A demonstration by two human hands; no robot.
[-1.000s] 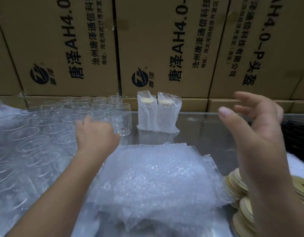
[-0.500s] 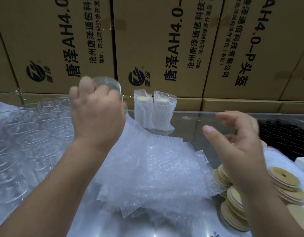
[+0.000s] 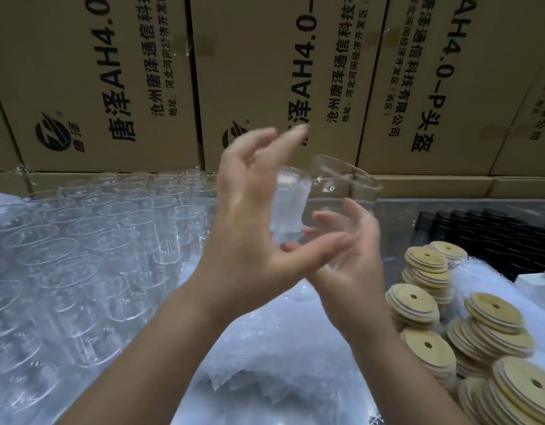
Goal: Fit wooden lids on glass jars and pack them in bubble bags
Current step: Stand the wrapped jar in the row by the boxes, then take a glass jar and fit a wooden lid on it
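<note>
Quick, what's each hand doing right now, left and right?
Left hand: open, fingers spread, gripping nothing.
Right hand: fingers curled round a tilted glass jar, holding it.

Clear, glossy glass is seen in the tilted jar (image 3: 341, 185) and the rows of jars (image 3: 81, 240). The stacked lids (image 3: 415, 299) are made of pale, matt wood. The bubble bags (image 3: 280, 348) are formed of dimpled, translucent plastic. Matt brown cardboard, printed in black, is seen in the boxes (image 3: 96, 72).
</note>
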